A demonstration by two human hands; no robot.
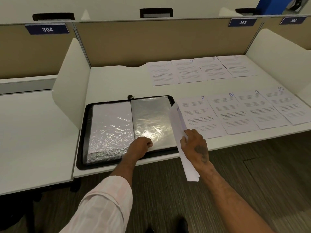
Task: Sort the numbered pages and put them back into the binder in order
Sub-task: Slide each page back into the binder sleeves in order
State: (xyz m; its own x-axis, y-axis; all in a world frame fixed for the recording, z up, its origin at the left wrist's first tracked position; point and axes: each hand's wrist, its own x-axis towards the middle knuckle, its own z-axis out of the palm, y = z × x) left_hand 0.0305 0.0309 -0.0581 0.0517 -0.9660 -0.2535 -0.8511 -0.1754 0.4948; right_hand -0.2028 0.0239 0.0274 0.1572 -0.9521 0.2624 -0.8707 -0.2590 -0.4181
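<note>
White desk [117, 81], open binder [83, 132]; left fingers [149, 143] pinching its sleeve [151, 118], right fingers [185, 138] gripping a page [176, 118].

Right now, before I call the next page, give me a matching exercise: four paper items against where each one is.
Things: 1 page 3; 2 page 7; 3 page 10; 4 held sheets.
Places: A front row, far right; B in the right hand; C back row, far left; D front row, beside the binder.
Pairs: 1-C, 2-D, 3-A, 4-B.
</note>
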